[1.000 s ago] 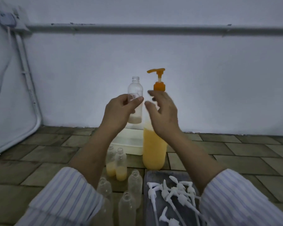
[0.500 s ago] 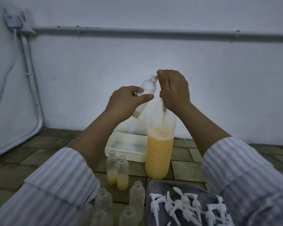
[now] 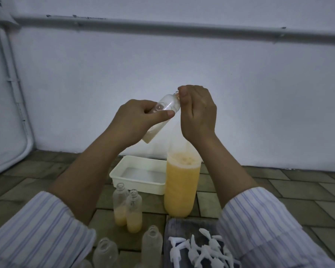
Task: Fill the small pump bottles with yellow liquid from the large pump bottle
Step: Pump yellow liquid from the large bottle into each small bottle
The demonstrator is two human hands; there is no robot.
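Observation:
My left hand (image 3: 135, 122) grips a small clear bottle (image 3: 167, 104), tilted so its mouth points up and right; a little yellow liquid lies in its lower end. My right hand (image 3: 198, 113) is curled over the pump head of the large bottle (image 3: 182, 182), hiding it, and the small bottle's mouth meets that hand at the thumb. The large bottle stands on the floor, about two-thirds full of yellow liquid. Two partly filled small bottles (image 3: 120, 207) (image 3: 133, 213) stand to its left. Empty small bottles (image 3: 152, 242) (image 3: 104, 252) stand nearer me.
A white rectangular tray (image 3: 137, 171) sits behind the small bottles, next to the large bottle. Several white pump tops (image 3: 201, 250) lie on a dark cloth (image 3: 182, 223) at the bottom right. The wall stands close behind, with a pipe (image 3: 162, 29) running across it.
My left hand tipped the small bottle from upright until its mouth reached the pump nozzle. My right hand rose from in front of the large bottle and closed over the pump head.

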